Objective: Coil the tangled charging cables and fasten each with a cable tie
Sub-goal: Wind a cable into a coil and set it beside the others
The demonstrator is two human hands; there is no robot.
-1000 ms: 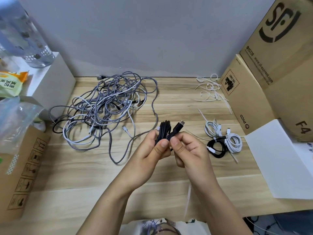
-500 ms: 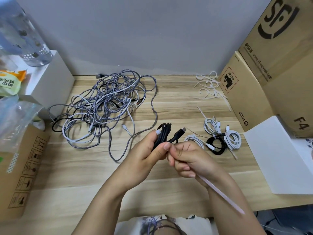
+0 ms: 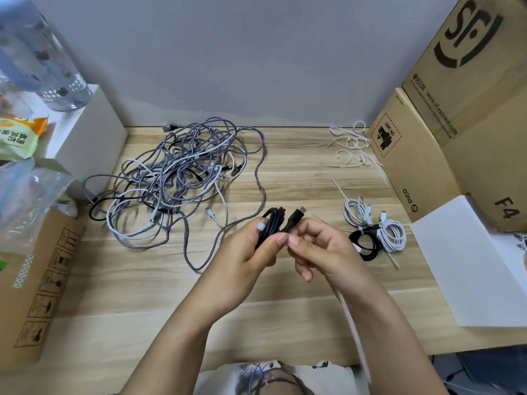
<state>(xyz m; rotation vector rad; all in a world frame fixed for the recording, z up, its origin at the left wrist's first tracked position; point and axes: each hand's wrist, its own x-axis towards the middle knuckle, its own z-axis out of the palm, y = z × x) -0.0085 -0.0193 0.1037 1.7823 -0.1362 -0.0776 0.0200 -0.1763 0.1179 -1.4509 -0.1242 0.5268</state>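
Left hand grips the coiled black cable above the table. Right hand pinches the white cable tie, whose tail has swung from sideways to trailing toward the body; tie likely being cinched. Tangled cables remain behind-left.

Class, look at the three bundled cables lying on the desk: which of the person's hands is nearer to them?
Right. The right hand is just left of the bundled cables; the left hand lies farther left, beyond it.

Matt wood table, cardboard boxes.
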